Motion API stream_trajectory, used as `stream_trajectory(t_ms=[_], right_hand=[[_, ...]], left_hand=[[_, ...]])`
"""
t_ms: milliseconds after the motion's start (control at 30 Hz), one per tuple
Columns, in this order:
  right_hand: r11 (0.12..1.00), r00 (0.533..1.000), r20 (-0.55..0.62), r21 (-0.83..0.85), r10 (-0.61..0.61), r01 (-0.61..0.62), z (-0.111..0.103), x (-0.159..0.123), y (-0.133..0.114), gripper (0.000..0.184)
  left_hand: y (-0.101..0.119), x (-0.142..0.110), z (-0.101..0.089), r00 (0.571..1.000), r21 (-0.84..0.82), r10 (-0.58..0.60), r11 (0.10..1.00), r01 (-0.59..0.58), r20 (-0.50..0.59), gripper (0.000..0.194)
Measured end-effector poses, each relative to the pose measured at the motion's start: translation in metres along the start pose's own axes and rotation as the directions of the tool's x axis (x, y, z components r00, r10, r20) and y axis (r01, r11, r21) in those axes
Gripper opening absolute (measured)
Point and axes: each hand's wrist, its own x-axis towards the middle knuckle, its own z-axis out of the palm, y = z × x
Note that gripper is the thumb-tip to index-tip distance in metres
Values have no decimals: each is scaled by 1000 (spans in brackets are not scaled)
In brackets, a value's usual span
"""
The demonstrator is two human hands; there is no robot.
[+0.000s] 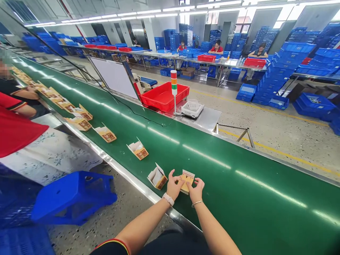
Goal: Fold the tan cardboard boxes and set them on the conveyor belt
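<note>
On the green conveyor belt (255, 198) in front of me is a small cardboard box (186, 179), its back flap standing up and yellowish-brown flaps folded over the top. My left hand (174, 185) grips its left side, thumb pressed on the top and index finger raised. From the right, my right hand (196, 189) holds it too, with the thumb on the flaps and the fingers curled at the side. Just left of my left hand sits an open box (157, 177) with whitish wrapping inside. Another open box (138, 149) stands farther up the belt.
More open boxes (106, 134) line the belt to the far left, where co-workers sit. A blue stool (71, 193) is at lower left. Across the belt stand a red bin (166, 97), a signal light (174, 83) and a scale (192, 108). A metal rail (127, 177) edges the near side.
</note>
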Motion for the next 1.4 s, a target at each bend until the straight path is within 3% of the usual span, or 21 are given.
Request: stream_trajectory(t_ms=[67, 167, 233, 333, 433, 500, 567, 633, 667, 733, 833, 900, 933, 1000, 1067, 1100, 1167, 1200, 1300, 1333, 1400], right_hand=[[1000, 1000, 9, -8, -7, 7, -3, 0, 4, 35], [1000, 999, 25, 0, -29, 29, -7, 0, 10, 29], [995, 995, 22, -9, -95, 96, -14, 0, 9, 24], [961, 962, -62, -104, -265, 258, -34, -4, -2, 29], [869, 873, -57, -145, -484, 473, -55, -19, -22, 37], [774, 767, 157, -22, -622, 633, -59, -32, -36, 31], [693, 609, 388, 118, -692, 711, -49, -42, -47, 33], [638, 499, 500, 147, -708, 756, -31, -45, -51, 46], [613, 478, 513, 124, -713, 781, -22, -43, -50, 52], [569, 463, 500, 75, -732, 819, -8, -36, -44, 53], [559, 475, 446, 70, -759, 826, -5, -30, -31, 37], [601, 536, 401, 48, -743, 798, -12, -38, -27, 25], [646, 599, 365, 11, -713, 763, -15, -46, -28, 20], [779, 778, 213, -99, -591, 619, -18, -66, -34, 16], [915, 925, -23, -158, -379, 371, -16, -85, -42, 28], [964, 960, -136, -141, -246, 227, -13, -93, -45, 34], [998, 961, -274, -19, 45, -52, -7, -104, -46, 41], [984, 941, -289, 63, 179, -167, -3, -108, -45, 43], [883, 870, -208, 262, 447, -391, 1, -116, -38, 52], [858, 858, -176, 293, 482, -422, 1, -118, -37, 54], [854, 850, -178, 281, 495, -438, -4, -123, -40, 54]], left_hand=[[6, 4, 6, 990, -23, -144, 989, 144, -3, 70], [15, 11, 19, 935, 48, -324, 946, 321, 144, 54], [22, 12, 29, 911, 75, -360, 933, 352, 201, 42], [34, -3, 30, 918, 74, -351, 936, 343, 185, 35], [43, -31, -10, 971, 163, -179, 975, 153, 158, 16], [45, -44, -56, 990, 313, 0, 949, -45, 143, 21], [40, -44, -101, 990, 452, 88, 883, -129, 111, 29], [31, -27, -131, 956, 541, 155, 797, -270, 249, 47], [26, -14, -138, 922, 560, 172, 750, -351, 348, 54], [17, 13, -138, 807, 535, 180, 665, -521, 562, 53], [10, 37, -117, 602, 378, 220, 603, -703, 768, 33], [9, 35, -101, 524, 259, 300, 614, -746, 797, 17], [10, 30, -94, 511, 206, 338, 639, -741, 791, 13], [12, 17, -83, 526, 112, 367, 731, -673, 767, 20], [15, 6, -74, 601, 61, 317, 851, -522, 734, 23], [17, 3, -70, 655, 60, 261, 903, -425, 709, 22], [21, 1, -62, 728, 103, 108, 965, -240, 677, 22], [23, 1, -58, 732, 142, 22, 977, -162, 681, 23], [27, 0, -45, 633, 284, -227, 959, 12, 740, 27], [29, -2, -41, 603, 321, -286, 946, 51, 745, 29], [33, -10, -35, 584, 362, -351, 926, 103, 732, 31]])
